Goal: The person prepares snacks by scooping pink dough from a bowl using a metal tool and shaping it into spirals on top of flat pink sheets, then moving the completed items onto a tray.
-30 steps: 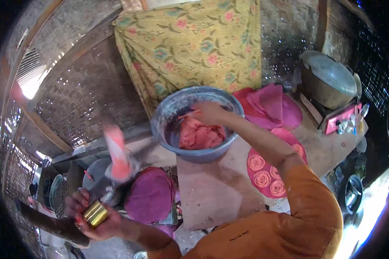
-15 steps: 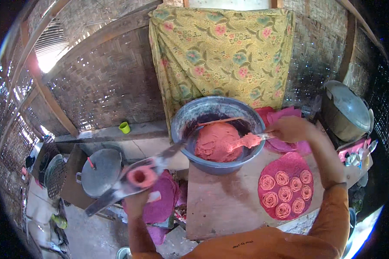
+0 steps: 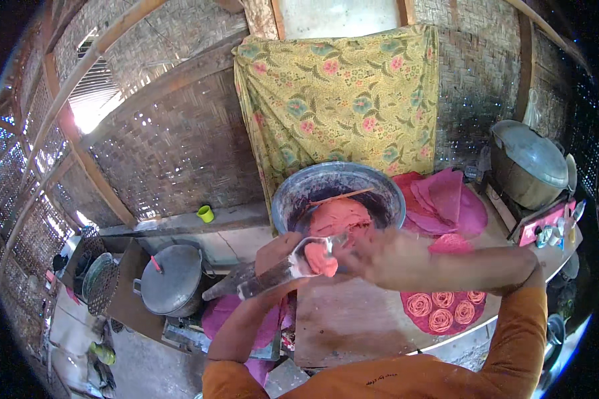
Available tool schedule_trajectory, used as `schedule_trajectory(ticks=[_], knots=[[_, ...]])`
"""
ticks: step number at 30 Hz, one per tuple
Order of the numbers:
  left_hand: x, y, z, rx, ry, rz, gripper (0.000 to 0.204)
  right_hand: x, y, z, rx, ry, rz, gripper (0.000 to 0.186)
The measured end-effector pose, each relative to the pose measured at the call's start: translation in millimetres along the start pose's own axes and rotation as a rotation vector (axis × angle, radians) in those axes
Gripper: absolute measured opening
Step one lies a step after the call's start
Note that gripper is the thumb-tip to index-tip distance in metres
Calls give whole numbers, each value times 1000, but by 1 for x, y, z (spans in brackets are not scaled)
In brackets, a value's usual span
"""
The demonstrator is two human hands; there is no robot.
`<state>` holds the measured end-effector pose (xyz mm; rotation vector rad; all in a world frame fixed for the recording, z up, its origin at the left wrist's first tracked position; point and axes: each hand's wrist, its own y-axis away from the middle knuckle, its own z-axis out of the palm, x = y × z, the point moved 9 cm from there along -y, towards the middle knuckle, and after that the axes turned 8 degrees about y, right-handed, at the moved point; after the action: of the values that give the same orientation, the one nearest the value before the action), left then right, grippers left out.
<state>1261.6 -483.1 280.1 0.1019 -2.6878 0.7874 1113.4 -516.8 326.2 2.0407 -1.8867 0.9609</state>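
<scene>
Keep the left hand point(image 3: 277, 254)'s grip wrapped firmly round the press point(image 3: 263, 282) before the bowl point(image 3: 294, 193), packing pink dough point(image 3: 321, 259) evenly into its mouth with the right hand point(image 3: 389, 258), whose blurred grip I cannot tell.

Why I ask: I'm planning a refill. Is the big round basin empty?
No, a mound of pink dough lies in the basin.

Tabletop point(image 3: 353, 332): 1 basin point(image 3: 325, 178), 1 round magenta sheet point(image 3: 456, 324), layered pink sheets point(image 3: 442, 199).
</scene>
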Motion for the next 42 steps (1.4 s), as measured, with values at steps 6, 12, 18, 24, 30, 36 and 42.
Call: schedule_trajectory(ticks=[6, 12, 18, 24, 30, 36, 42], knots=[[-86, 43, -1, 181, -57, 46, 36, 5, 23, -22, 56, 47, -21, 47], [-48, 18, -29, 367, -147, -28, 30, 34, 10, 1, 590, -754, 474, 65], [-4, 3, -49, 522, -84, 3, 27, -20, -21, 61, 251, -705, 659, 65], [-153, 59, -37, 594, -33, -239, 22, -24, -3, 99, 243, -1414, 236, 57], [-58, 33, -51, 628, -33, -36, 30, -13, -6, 92, 166, -1025, 416, 48], [-176, 85, -41, 624, -50, -390, 32, -20, -3, 72, 274, -1254, 234, 50], [-49, 46, -60, 706, 471, -23, 32, -1, -28, 89, 265, -1170, 341, 53]])
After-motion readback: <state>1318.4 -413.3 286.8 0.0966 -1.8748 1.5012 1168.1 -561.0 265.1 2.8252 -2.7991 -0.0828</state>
